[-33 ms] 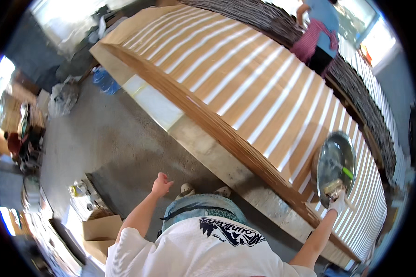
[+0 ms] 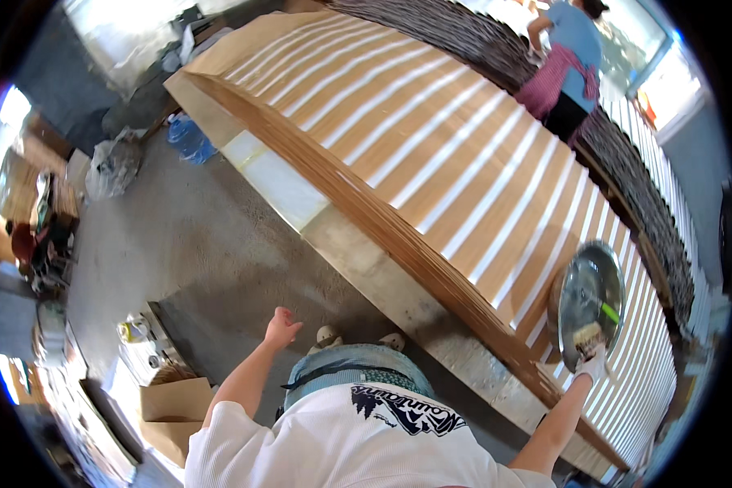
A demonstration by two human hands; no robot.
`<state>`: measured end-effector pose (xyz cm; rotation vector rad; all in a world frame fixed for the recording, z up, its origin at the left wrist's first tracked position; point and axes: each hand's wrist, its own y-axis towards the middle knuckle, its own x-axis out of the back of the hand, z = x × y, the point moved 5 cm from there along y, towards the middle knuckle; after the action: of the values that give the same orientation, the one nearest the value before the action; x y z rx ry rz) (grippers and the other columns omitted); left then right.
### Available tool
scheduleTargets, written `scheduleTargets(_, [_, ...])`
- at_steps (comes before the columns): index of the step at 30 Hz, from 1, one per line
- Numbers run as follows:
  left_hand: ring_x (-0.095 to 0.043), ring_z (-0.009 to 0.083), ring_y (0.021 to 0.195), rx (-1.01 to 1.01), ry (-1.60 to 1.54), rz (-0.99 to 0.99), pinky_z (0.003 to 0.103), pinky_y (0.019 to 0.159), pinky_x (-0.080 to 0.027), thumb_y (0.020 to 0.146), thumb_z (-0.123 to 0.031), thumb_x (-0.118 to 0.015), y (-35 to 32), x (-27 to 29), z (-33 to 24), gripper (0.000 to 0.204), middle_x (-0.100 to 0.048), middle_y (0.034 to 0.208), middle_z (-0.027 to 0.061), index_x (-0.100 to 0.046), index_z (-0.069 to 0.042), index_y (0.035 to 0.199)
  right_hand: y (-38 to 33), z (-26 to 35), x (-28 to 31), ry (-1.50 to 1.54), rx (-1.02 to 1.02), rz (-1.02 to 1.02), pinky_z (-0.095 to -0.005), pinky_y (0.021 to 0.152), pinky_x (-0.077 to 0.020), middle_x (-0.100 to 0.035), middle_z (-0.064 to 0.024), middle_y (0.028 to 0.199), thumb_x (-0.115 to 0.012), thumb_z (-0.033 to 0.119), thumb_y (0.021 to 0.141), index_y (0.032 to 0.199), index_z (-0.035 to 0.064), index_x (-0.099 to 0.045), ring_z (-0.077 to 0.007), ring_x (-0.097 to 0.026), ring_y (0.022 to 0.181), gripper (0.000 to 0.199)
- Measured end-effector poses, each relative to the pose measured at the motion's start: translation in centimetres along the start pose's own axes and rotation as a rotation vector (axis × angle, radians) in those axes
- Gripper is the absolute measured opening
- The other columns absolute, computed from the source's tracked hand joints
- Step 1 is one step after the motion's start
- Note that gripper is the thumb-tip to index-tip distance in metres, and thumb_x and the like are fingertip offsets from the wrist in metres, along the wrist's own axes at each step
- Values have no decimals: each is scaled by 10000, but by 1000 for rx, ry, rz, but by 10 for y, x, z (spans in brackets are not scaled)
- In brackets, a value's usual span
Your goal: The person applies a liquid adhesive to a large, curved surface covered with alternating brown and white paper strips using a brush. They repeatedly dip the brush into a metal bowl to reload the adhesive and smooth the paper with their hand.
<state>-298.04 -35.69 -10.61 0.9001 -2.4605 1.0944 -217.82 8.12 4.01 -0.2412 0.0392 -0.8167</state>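
Observation:
My right hand, in a pale glove, is closed on the handle of a wide bristle brush. The bristles are inside a round metal basin, near its closest rim; whether they touch the bottom I cannot tell. A bright green strip shows in the basin. Beneath it lies a stack of brown sheets with long white stripes between brown bands. Away from the stack, my left hand hangs over the floor, its fingers loosely bent and partly apart, holding nothing.
The stack rests on a long pale bench running diagonally before me. Beyond it another person stands by dark layered sheets. A blue water jug and a plastic bag are on the floor; a cardboard box is lower left.
The view has shifted slightly. The brush sits a little differently in the basin, its bristles showing paler. My left hand has barely moved.

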Motion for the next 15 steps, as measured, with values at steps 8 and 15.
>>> scheduleTargets(8, [-628, 184, 543, 537, -382, 1, 341, 496, -538, 900, -199, -682, -21, 73, 209, 229, -651, 717, 79, -631, -25, 1040, 11, 9, -55, 132, -132, 101, -333, 495, -381, -489, -13, 620, -490, 336, 946, 703, 142, -490, -169, -450, 515, 311])
scheduleTargets(15, [-617, 174, 539, 592, -379, -126, 334, 477, -518, 909, -178, -663, -36, 140, 277, 195, -648, 694, 71, -646, -24, 1027, -82, 41, -161, 396, -118, 248, -360, 609, -466, -573, -29, 757, -598, 408, 957, 832, 121, -567, -164, -560, 659, 315])
